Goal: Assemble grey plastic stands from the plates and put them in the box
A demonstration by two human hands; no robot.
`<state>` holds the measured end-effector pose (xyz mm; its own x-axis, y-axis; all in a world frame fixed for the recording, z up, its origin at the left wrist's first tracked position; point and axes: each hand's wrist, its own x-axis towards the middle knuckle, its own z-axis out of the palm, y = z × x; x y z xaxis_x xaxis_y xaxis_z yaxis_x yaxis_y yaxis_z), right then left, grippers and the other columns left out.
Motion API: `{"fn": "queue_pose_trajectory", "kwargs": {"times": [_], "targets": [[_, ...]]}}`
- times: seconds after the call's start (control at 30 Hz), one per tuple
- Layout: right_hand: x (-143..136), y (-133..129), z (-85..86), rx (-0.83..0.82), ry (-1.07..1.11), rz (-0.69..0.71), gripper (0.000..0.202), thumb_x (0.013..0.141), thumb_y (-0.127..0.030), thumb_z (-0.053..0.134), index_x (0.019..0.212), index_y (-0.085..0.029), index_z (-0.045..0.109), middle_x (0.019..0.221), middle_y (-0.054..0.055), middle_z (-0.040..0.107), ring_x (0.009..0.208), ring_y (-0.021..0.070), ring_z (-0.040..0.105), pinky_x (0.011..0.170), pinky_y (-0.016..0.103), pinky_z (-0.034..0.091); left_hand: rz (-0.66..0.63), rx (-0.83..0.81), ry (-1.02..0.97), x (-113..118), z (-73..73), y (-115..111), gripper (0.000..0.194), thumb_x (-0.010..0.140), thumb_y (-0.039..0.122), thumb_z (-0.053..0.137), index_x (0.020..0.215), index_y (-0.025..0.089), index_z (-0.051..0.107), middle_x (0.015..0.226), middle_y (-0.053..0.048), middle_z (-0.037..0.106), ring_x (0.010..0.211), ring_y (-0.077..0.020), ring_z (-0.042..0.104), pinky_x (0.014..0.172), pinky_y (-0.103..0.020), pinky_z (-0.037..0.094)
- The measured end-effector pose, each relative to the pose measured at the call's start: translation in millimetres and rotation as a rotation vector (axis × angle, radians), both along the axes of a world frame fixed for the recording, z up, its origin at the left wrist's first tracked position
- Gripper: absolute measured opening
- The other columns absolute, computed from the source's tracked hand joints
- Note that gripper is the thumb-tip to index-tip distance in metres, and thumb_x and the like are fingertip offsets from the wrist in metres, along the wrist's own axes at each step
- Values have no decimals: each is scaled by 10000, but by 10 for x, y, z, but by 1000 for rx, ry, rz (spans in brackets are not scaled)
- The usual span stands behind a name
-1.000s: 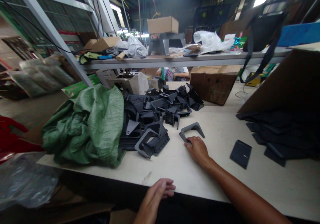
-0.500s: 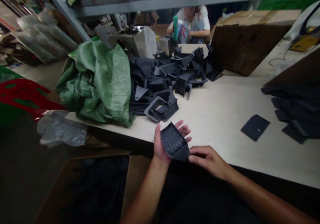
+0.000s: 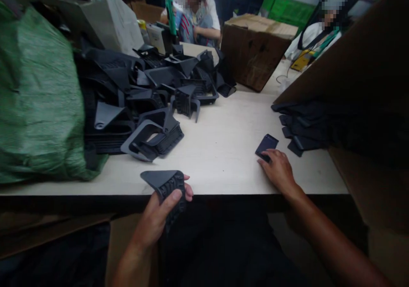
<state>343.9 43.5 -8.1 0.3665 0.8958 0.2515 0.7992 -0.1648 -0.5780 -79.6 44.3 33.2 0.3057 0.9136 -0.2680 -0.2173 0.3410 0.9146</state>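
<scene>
My left hand [image 3: 159, 212] is wrapped round a dark grey ribbed plastic part [image 3: 162, 182] over the table's front edge, its thumb across the ribs. Farther right, my right hand [image 3: 278, 167] has its thumb and fingers closed on the near edge of a flat dark plate [image 3: 267, 144] at the tabletop. Beyond my left hand lies a heap of grey plastic parts [image 3: 159, 137], some with frame-like openings. A stack of dark flat pieces [image 3: 306, 127] is to the right of my right hand.
A green woven sack [image 3: 44, 99] stands at the left of the white table [image 3: 223, 159]. At the back are a cardboard box [image 3: 255, 52] and a seated person [image 3: 204, 22]. Another person [image 3: 322, 31] is behind, right. An open carton [image 3: 124, 240] sits below, left.
The view has turned right. My right hand has left the ribbed part and taken hold of the flat plate. My left hand has turned the part over and wrapped its thumb across it.
</scene>
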Motion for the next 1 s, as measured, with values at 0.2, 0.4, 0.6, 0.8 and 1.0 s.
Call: {"fn": "queue_pose_trajectory", "kwargs": {"times": [0.2, 0.4, 0.6, 0.8, 1.0], "targets": [[-69, 1, 68, 141, 247, -23, 358, 915, -531, 740, 1063, -207, 773, 1031, 97, 795, 948, 263, 738, 937, 478, 602, -191, -125, -11, 96, 12, -37, 791, 959, 796, 555, 1361, 127, 683, 998, -135, 768, 866, -243, 715, 793, -326, 578], [-288, 245, 82, 62, 872, -69, 476, 792, -664, 825, 930, -228, 694, 931, 61, 769, 846, 226, 756, 804, 425, 666, -124, -194, -414, 228, 54, 63, 936, 853, 931, 529, 1215, 96, 748, 918, -169, 783, 794, -292, 760, 768, -415, 639], [-163, 163, 134, -178, 419, -102, 504, 698, -619, 909, 883, -161, 813, 819, 142, 777, 829, 342, 743, 815, 509, 610, 224, -253, -659, 185, -34, -9, 875, 819, 887, 661, 1151, 86, 779, 1011, -170, 809, 910, -305, 797, 905, -475, 676], [-251, 335, 277, -155, -216, 309, 627, 846, -536, 829, 1361, -190, 741, 1421, 193, 717, 1293, 411, 679, 1122, 599, 518, 367, -299, -732, 282, -85, 17, 813, 863, 874, 621, 1196, 147, 767, 1126, -173, 823, 1061, -328, 799, 990, -535, 657], [-382, 580, 238, -319, -152, 503, 573, 811, -409, 885, 1347, -247, 763, 1374, 154, 756, 1231, 423, 712, 1090, 670, 533, 339, -291, -731, 450, -82, 41, 799, 870, 854, 638, 1200, 139, 776, 1267, -190, 793, 1268, -373, 729, 1056, -538, 622]]}}
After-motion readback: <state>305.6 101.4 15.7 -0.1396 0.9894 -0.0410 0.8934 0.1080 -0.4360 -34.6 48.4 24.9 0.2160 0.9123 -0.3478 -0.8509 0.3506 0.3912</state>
